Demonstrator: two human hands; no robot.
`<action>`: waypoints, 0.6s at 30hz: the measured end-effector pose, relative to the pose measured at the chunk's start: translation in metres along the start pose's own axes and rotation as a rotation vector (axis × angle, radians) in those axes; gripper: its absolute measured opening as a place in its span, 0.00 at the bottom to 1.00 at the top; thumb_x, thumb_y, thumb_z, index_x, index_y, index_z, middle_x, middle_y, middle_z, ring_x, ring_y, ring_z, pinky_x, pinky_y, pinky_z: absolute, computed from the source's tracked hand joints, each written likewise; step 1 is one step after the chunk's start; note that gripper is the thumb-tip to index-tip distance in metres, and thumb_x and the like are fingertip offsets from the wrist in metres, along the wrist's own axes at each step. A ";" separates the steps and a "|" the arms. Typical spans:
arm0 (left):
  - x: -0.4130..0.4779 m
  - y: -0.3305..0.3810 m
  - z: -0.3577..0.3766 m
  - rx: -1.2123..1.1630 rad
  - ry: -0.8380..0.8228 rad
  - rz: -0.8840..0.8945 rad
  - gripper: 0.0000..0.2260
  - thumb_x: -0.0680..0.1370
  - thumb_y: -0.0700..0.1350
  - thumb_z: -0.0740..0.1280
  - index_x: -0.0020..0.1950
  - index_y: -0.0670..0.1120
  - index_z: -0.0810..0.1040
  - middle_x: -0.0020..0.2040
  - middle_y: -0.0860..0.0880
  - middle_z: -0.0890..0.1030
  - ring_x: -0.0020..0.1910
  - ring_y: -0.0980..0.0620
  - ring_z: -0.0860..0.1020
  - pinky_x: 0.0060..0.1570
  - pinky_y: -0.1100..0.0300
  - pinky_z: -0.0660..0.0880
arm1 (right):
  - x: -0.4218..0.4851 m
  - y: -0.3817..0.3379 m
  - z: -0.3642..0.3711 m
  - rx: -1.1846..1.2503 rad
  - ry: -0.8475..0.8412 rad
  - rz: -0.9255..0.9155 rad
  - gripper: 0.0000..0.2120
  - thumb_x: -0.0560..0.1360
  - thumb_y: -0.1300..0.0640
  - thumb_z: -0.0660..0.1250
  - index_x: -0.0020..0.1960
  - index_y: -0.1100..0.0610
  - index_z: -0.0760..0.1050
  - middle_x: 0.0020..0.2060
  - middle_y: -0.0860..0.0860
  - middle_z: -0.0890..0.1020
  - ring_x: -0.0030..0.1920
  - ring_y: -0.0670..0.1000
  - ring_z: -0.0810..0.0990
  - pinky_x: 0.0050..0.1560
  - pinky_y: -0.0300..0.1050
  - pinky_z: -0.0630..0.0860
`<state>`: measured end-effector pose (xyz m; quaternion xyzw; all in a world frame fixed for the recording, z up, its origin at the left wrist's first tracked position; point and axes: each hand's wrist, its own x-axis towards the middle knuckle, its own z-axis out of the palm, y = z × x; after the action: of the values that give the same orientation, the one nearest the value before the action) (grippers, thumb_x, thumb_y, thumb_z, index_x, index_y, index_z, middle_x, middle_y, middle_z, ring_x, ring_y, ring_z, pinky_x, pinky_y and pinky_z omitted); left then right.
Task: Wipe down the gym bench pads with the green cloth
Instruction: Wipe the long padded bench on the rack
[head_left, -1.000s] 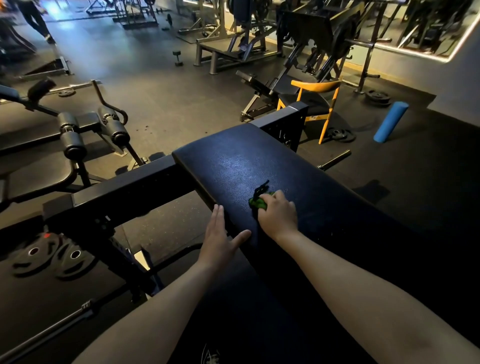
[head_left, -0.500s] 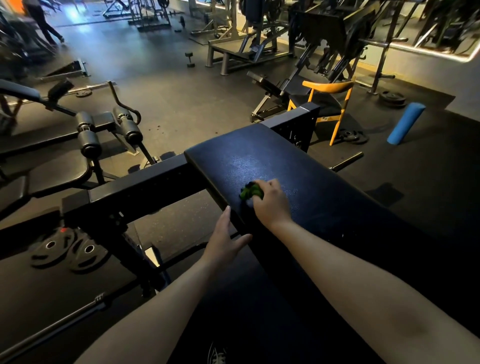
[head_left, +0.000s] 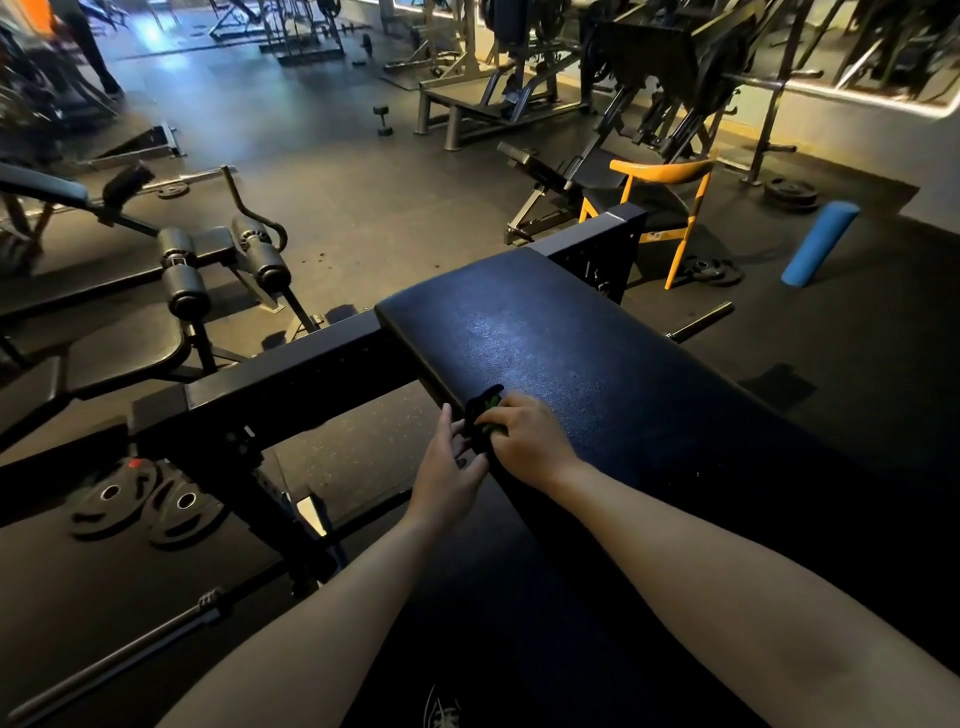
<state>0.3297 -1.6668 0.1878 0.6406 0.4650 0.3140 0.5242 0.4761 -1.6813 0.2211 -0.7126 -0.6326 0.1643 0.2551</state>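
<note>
On the floor at far left lie two black round weight plates (head_left: 111, 493), side by side, with a dark steel barbell (head_left: 156, 639) running diagonally below them. Above these stands a black machine with cylindrical padded rollers (head_left: 184, 286). A black square-section steel beam (head_left: 291, 374) runs rightward from there and meets the left edge of the long, dark blue, textured vinyl bench pad (head_left: 545, 338).

The left grip (head_left: 447, 467) – a bare hand – sits at that left edge of the pad, fingers straight and loosely spread, holding nothing; whether its fingertips brush the cloth is hard to judge in the dim light. Just beside it, the small, bunched green cloth (head_left: 491, 404) lies on the pad near the left edge, mostly covered. The right grip (head_left: 524, 441) is clamped on it, fingers curled over the wad and pressing it against the vinyl, with only a bit of green and a dark fold showing past the knuckles.

Beyond the pad's far end stands an orange wooden chair (head_left: 670, 176) – and further right a light blue foam roller cylinder (head_left: 821, 241) lies on the black floor.
</note>
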 end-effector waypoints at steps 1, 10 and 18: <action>0.000 -0.003 -0.001 -0.011 0.001 0.012 0.42 0.77 0.39 0.71 0.82 0.47 0.48 0.74 0.46 0.70 0.68 0.53 0.75 0.68 0.48 0.73 | -0.005 -0.001 -0.002 0.001 -0.012 -0.005 0.16 0.71 0.55 0.61 0.53 0.48 0.84 0.52 0.50 0.80 0.54 0.55 0.77 0.57 0.49 0.74; -0.013 -0.003 0.016 0.356 0.070 0.375 0.40 0.70 0.49 0.76 0.78 0.46 0.63 0.73 0.45 0.69 0.72 0.51 0.66 0.73 0.59 0.62 | -0.027 -0.013 -0.016 0.167 -0.050 0.085 0.13 0.71 0.54 0.61 0.54 0.50 0.78 0.47 0.52 0.82 0.50 0.57 0.79 0.49 0.48 0.74; 0.003 0.001 0.008 0.100 0.256 0.174 0.25 0.75 0.38 0.70 0.69 0.57 0.71 0.62 0.50 0.79 0.60 0.51 0.78 0.59 0.56 0.74 | -0.017 -0.011 -0.011 0.224 0.078 -0.021 0.10 0.75 0.56 0.66 0.55 0.54 0.72 0.51 0.50 0.73 0.49 0.48 0.71 0.51 0.43 0.68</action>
<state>0.3383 -1.6670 0.1864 0.6585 0.4859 0.4137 0.3989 0.4704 -1.6986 0.2347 -0.6786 -0.6074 0.2036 0.3593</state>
